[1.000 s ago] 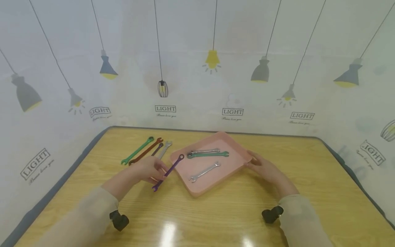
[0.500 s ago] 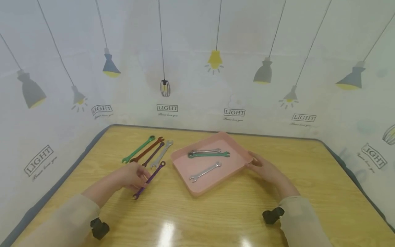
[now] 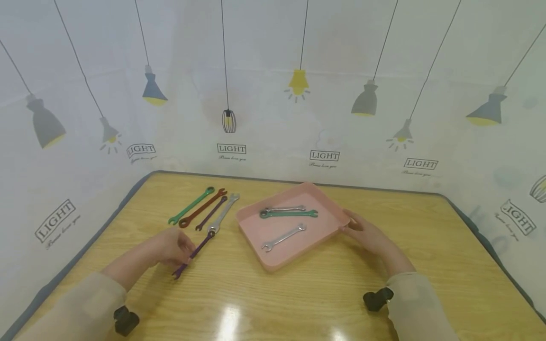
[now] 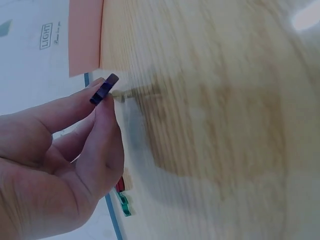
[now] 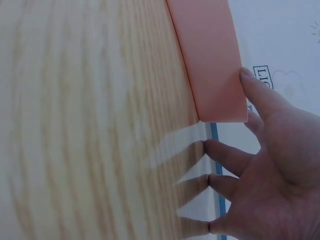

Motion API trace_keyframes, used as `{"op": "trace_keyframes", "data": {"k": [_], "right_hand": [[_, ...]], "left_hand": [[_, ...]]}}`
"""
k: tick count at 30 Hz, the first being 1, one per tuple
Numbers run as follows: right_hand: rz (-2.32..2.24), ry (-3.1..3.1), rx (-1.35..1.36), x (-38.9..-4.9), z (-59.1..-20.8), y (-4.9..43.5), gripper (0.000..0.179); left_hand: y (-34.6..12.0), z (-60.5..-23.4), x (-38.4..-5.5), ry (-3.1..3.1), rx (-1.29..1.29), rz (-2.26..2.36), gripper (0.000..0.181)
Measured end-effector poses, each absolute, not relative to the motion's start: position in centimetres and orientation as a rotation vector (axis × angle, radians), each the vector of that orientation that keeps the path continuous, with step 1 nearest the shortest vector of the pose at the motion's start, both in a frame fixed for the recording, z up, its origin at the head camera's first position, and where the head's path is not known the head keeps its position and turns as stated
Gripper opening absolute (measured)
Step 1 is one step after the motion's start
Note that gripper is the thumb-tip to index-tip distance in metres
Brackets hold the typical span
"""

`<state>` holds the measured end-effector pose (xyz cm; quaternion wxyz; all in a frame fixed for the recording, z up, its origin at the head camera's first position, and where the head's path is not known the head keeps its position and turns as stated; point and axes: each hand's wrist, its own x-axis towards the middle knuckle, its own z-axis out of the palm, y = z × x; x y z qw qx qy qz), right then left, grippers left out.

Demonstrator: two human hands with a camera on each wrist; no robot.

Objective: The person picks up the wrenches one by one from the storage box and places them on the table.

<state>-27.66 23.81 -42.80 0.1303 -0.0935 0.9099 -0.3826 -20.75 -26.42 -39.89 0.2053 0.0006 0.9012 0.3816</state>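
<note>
My left hand pinches a purple combination wrench between thumb and fingers, left of the tray. In the left wrist view, an end of this wrench points at the camera over the wood. The wrench's ring end overlaps the lower end of a silver wrench in the head view. At the right corner of the pink tray, my right hand grips the wall between thumb and index finger; its other fingertips touch the table. Inside the tray lie a green wrench and two silver wrenches.
Beside the silver wrench, a small purple wrench, a red wrench and a green wrench lie slanted in a row. The wooden table meets a lamp-printed cloth backdrop at its back and sides.
My left hand has carried the purple wrench from the tray's left edge leftward and toward me, lowering it near the silver wrench. The right hand and tray stay put.
</note>
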Motion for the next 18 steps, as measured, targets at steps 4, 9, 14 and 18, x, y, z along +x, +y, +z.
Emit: {"op": "trace_keyframes", "data": {"k": [4,9,14,18], "right_hand": [[-1.112,2.645,-0.263,-27.7,-42.8,23.8,0.075],[-1.118,2.637,-0.259,-27.6,-42.9,23.9,0.075],[-1.119,2.632,-0.243,-27.6,-43.0,24.0,0.075],[-1.124,2.635,-0.241,-27.7,-43.1,24.0,0.076]], "left_hand": [[-26.4,-39.9,-20.6,2.515,-0.008,1.087,0.026],[-26.2,-40.1,-20.5,2.502,-0.064,1.100,0.030],[-26.0,-40.9,-20.5,2.499,-0.049,1.106,0.034],[-25.8,-41.2,-20.7,2.534,-0.024,1.049,0.037]]}}
